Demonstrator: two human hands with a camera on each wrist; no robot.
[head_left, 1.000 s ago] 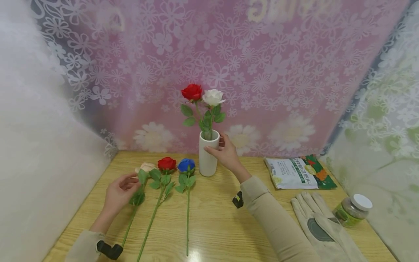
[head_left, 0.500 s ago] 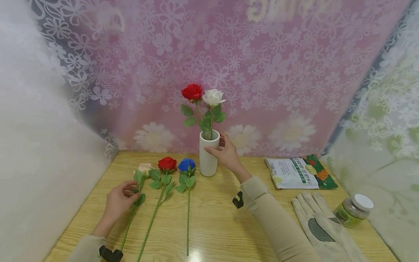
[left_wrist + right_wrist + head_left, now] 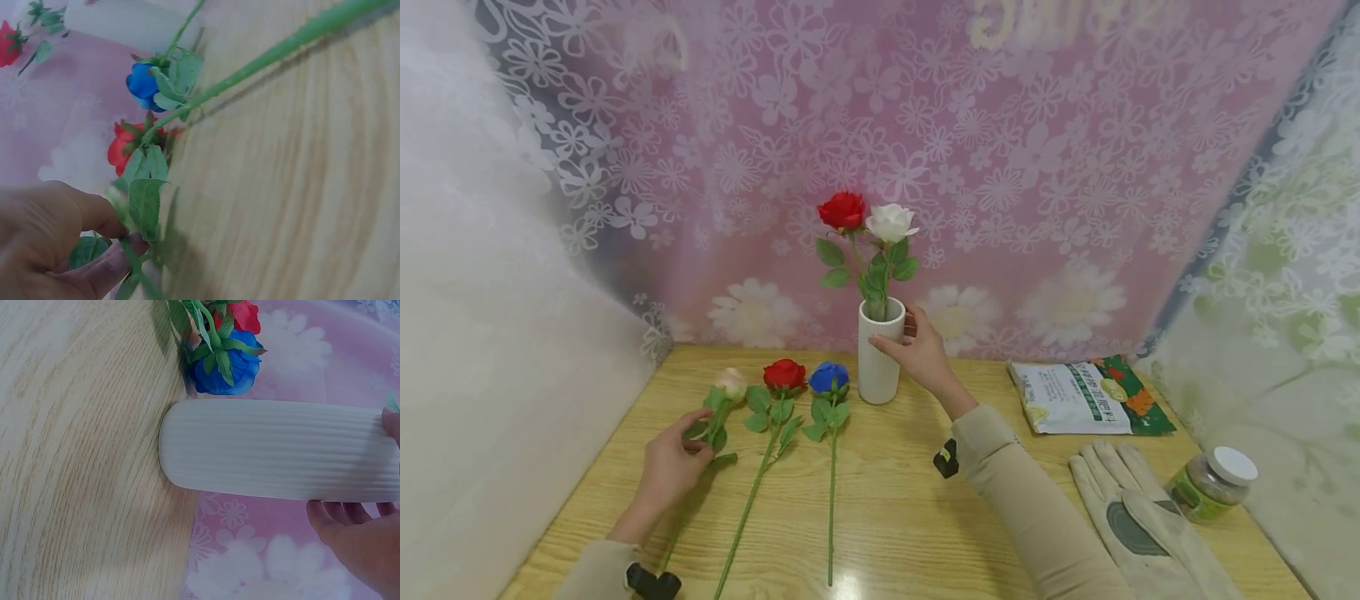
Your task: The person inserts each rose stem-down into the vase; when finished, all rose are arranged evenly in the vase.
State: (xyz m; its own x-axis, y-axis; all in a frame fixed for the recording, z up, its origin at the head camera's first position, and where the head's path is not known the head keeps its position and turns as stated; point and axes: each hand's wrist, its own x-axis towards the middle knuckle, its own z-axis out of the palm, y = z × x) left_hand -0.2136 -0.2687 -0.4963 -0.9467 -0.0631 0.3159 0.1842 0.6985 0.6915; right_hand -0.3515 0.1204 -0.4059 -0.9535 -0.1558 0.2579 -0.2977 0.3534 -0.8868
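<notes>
My left hand [image 3: 672, 462] pinches the green stem of a pale cream rose [image 3: 731, 384] just below its leaves, at the table's left. In the left wrist view, thumb and finger meet on that stem [image 3: 132, 257]. My right hand [image 3: 922, 350] grips the upper part of a white ribbed vase [image 3: 275, 450], thumb at the front and fingers round the far side. The vase stands upright, with a red rose [image 3: 842, 212] and a white rose [image 3: 891, 223] in it. A second red rose [image 3: 784, 376] and a blue rose [image 3: 829, 378] lie between my hands.
On the right lie a white and green printed packet [image 3: 1086, 397] and a pair of pale work gloves [image 3: 1131, 508]. A lidded jar [image 3: 1212, 481] stands beside the gloves. A pink flowered cloth [image 3: 760, 167] hangs behind the wooden table [image 3: 895, 517].
My left hand has moved slightly down from the cream rose's head and now pinches its stem, which has shifted and turned a little. The right hand stays on the vase.
</notes>
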